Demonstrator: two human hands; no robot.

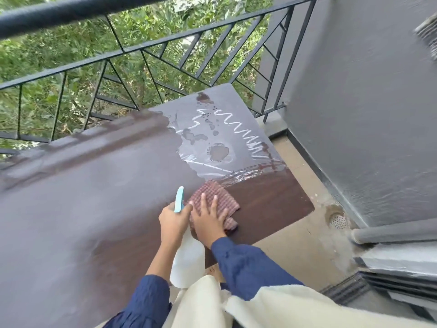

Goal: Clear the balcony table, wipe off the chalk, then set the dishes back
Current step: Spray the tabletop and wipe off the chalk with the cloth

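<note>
The dark brown balcony table [99,190] fills the middle of the view. White chalk zigzags [243,130] and water drops mark its far right part; the near part looks wet and dark. My right hand [208,220] presses flat, fingers spread, on a pinkish checked cloth [217,194] lying on the table near its front edge. My left hand [173,221] grips a white spray bottle [188,261] with a light blue trigger [179,199], held just left of the cloth. No dishes are in view.
A black metal railing [146,50] runs along the table's far side, with green foliage beyond. A grey wall [364,114] stands to the right. A floor drain [338,220] sits on the concrete floor beside the table's right end.
</note>
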